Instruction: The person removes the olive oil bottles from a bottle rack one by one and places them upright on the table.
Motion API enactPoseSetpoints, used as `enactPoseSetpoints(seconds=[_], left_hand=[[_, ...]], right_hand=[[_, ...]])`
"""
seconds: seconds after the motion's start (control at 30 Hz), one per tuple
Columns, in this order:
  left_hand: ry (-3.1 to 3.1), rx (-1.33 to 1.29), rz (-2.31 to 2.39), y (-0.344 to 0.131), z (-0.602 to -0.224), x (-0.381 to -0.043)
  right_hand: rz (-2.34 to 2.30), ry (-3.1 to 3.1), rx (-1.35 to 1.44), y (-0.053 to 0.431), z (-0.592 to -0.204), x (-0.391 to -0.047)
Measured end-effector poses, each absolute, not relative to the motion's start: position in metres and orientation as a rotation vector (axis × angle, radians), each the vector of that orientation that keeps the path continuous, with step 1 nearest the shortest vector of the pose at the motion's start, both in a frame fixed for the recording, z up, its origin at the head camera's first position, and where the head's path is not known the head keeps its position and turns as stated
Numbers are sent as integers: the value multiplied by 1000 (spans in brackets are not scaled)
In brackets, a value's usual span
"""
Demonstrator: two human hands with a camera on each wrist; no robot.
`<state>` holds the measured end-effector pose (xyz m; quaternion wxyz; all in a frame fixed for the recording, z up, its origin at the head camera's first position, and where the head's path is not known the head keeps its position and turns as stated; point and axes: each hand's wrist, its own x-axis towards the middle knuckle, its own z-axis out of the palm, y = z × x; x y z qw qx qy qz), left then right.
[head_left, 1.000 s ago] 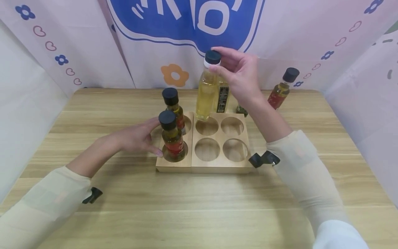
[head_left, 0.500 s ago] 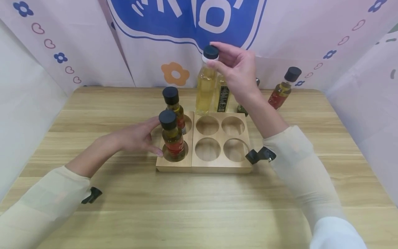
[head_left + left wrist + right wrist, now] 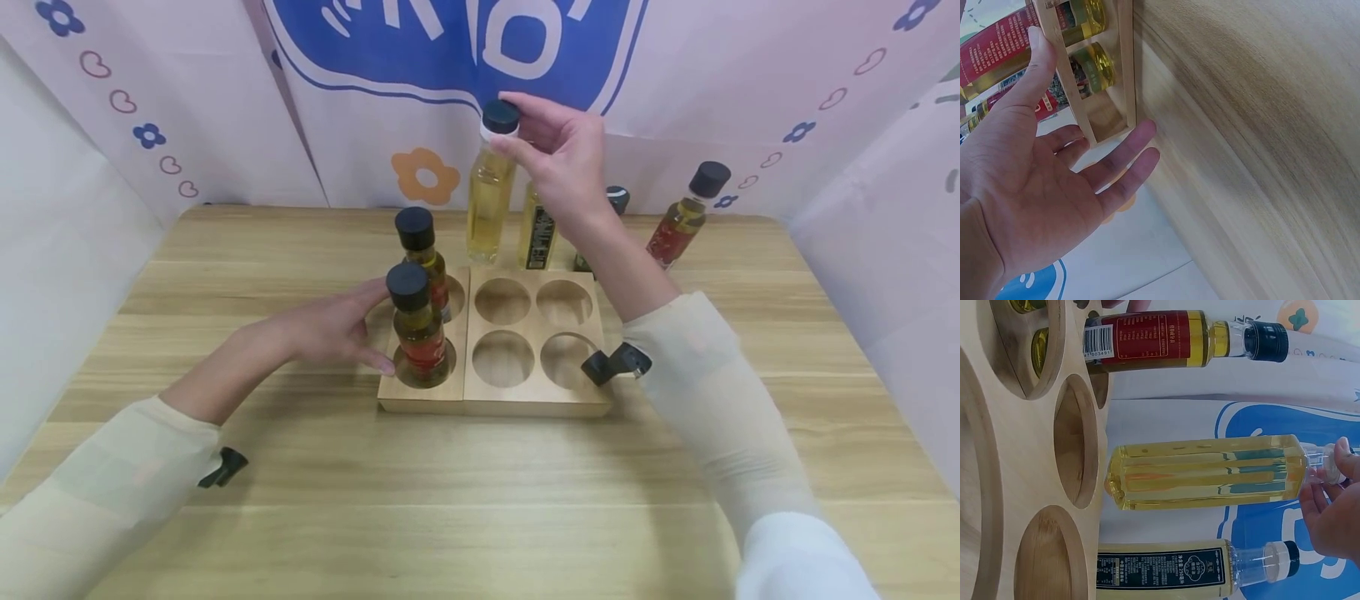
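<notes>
My right hand [image 3: 566, 162] pinches a tall clear bottle of pale yellow liquid [image 3: 487, 204] by its dark-capped neck. In the head view the bottle appears just behind the wooden bottle rack [image 3: 532, 408]; the right wrist view shows it unlabelled on the visible side. My left hand [image 3: 330, 329] lies along the rack's left end, fingers spread. In the left wrist view its thumb [image 3: 1038, 69] rests at the rack's upper edge and other fingers extend past the rack. Two black-capped bottles with red labels, one in front [image 3: 422, 346] and one behind [image 3: 417, 232], stand in the rack's left holes.
Behind the rack stand a yellow bottle with a black label [image 3: 540, 237] and a dark-capped bottle [image 3: 617, 200], partly hidden by my right forearm. Farther right is another red-labelled bottle [image 3: 678, 229]. A printed cloth [image 3: 352, 150] hangs behind the table.
My right hand has carried the pale yellow bottle up and slightly left in the head view, off the rack's rear hole. The left hand stays at the rack.
</notes>
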<state>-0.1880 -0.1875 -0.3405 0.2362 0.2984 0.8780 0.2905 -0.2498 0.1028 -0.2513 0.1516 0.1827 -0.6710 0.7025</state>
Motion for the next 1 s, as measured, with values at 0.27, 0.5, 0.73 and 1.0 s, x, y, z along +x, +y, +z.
enactPoseSetpoints(seconds=[0.27, 0.5, 0.73, 1.0], left_hand=[[2401, 831, 816, -187, -342, -188], [2390, 845, 832, -188, -343, -189], [2404, 815, 810, -188, -341, -187], [2405, 806, 810, -187, -340, -187]], right_hand=[[2061, -1968, 453, 99, -254, -256], [2029, -2036, 444, 94, -261, -261], [2009, -2062, 455, 88, -269, -266], [1975, -2116, 455, 86, -276, -269]])
